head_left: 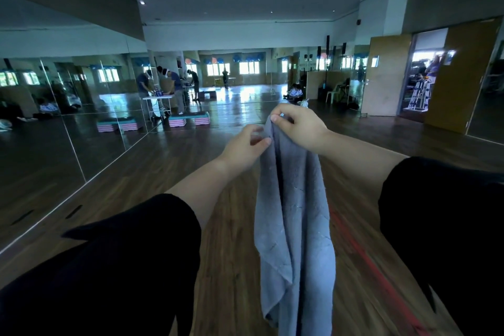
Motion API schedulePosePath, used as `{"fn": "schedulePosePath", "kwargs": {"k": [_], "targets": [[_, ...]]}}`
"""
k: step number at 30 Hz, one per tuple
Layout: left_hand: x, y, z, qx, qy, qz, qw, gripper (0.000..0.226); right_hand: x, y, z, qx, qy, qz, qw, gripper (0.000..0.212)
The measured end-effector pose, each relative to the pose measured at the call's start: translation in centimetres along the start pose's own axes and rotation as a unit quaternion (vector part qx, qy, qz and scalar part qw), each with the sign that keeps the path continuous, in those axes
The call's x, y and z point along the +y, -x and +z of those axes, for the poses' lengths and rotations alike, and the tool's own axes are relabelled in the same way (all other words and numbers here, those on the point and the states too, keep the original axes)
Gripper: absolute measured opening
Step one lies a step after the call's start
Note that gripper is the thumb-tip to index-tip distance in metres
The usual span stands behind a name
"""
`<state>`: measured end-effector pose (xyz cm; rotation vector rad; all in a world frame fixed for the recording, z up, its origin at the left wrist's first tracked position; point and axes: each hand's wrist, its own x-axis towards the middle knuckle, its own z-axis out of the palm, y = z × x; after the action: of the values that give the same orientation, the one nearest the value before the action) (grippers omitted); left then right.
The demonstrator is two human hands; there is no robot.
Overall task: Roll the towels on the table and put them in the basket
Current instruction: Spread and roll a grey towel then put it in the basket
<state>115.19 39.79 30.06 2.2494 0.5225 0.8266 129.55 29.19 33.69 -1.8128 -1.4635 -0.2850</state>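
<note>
head view: worn on the person's head, wide-angle
facing: forward, slightly down, over wooden floor (pixel 223 226) toward mirror wall (pixel 68 117)
nearness: close on left hand (pixel 242 148), right hand (pixel 297 125), towel (pixel 294 213), centre

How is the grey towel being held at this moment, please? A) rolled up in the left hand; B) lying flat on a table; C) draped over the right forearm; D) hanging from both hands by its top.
D: the towel hangs down unrolled, its top pinched by the right hand and the left hand.
</note>
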Motion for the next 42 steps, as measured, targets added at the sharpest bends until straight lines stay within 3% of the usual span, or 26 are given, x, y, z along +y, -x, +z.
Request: {"fn": "schedulePosePath", "kwargs": {"k": [2, 5, 10, 15, 20, 25, 29, 34, 36, 38, 42], "targets": [[0.0, -0.2, 0.2, 0.004, -0.056, 0.018, 0.998, 0.024, 0.1, 0.1, -0.2, -0.005, 0.006, 0.0, 1.0, 0.013], [-0.1, -0.6, -0.5, 0.078, -0.076, 0.017, 0.994, 0.029, 0.8, 0.3, -1.0, -0.009, 0.029, 0.017, 0.999, 0.014], [0.9, -1.3, -2.5, 0.136, -0.113, 0.031, 0.984, 0.024, 2.5, 1.3, -1.2, -0.151, -0.015, 0.034, 0.988, 0.042], [0.3, -2.0, -5.8, 0.217, -0.183, -0.004, 0.959, 0.023, 6.4, 2.3, -2.8, -0.16, 0.036, 0.078, 0.983, 0.043], [-0.7, -2.0, -8.2, 0.128, -0.374, 0.084, 0.915, 0.025, 9.2, 2.4, -6.0, -0.127, 0.154, 0.122, 0.972, 0.04], [0.4, -2.9, -10.2, 0.169, -0.365, 0.068, 0.913, 0.027, 10.6, 3.9, -5.9, -0.221, 0.17, 0.187, 0.942, 0.034], [0.0, -2.8, -11.1, 0.184, -0.36, 0.043, 0.914, 0.024, 11.9, 5.6, -5.7, -0.141, 0.132, 0.281, 0.94, 0.029], [-0.8, -3.2, -10.2, 0.136, -0.256, 0.033, 0.956, 0.02, 11.8, 5.3, -6.2, 0.038, -0.036, 0.385, 0.921, 0.013], [-1.2, -3.0, -9.8, 0.13, -0.254, 0.034, 0.958, 0.018, 12.0, 4.7, -6.4, 0.086, -0.04, 0.388, 0.917, 0.007], [-1.4, -2.7, -9.7, 0.12, -0.28, 0.049, 0.951, 0.018, 12.2, 4.1, -6.8, 0.109, -0.026, 0.376, 0.92, 0.021], [-1.9, -3.0, -9.9, 0.106, -0.319, 0.057, 0.94, 0.021, 12.2, 4.7, -7.9, 0.153, -0.084, 0.357, 0.918, 0.027]]}}
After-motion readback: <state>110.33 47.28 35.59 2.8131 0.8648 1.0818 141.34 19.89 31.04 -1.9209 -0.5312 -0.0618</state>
